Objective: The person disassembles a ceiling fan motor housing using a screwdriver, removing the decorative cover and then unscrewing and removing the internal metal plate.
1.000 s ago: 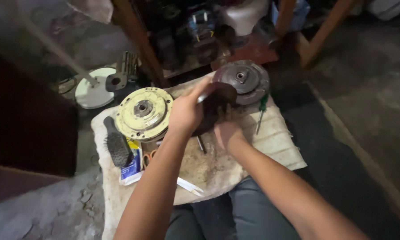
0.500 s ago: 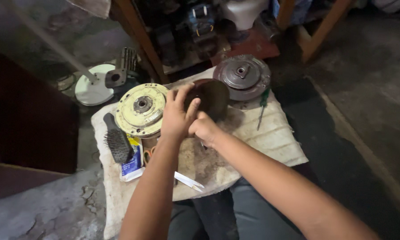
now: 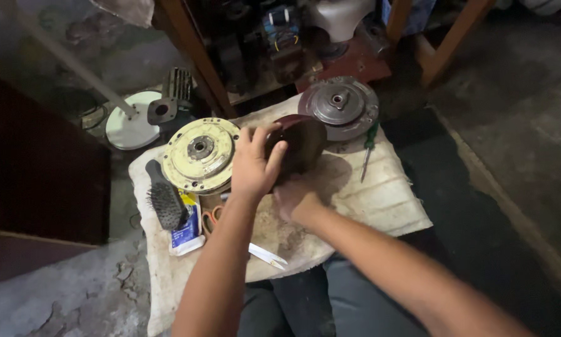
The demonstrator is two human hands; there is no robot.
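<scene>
Dark brown and round, a motor part (image 3: 299, 145) sits tilted on a dirty off-white cloth (image 3: 380, 200) that covers the person's lap, about the middle of the scene and a little toward the far side. Both hands are on it. The left hand (image 3: 255, 165) lies over its left edge with the fingers (image 3: 258, 134) spread and curved, palm pressed to the rim, so it is part open and gripping the side of the part. The right hand (image 3: 293, 198) comes in from the near right and sits under the near edge of the part, just below the left hand; its fingers are tucked beneath and hidden, so how far it is curled cannot be told, only that it touches the part from below.

Just left of the dark part, touching or nearly touching the left hand, lies a pale yellow round housing (image 3: 200, 155) with a metal hub in its middle. On the far right of the dark part lies a grey metal disc (image 3: 339, 106), flat, with a central hole. A green-handled screwdriver (image 3: 368, 146) lies on the cloth to the right, pointing toward the near side. At the cloth's left edge lies a black brush (image 3: 165, 196) beside a small blue and white packet (image 3: 185, 229). A thin white strip (image 3: 267, 254) lies on the near part of the cloth. Off to the far left, on the floor, stands a white round base (image 3: 132, 122) with a pole.
</scene>
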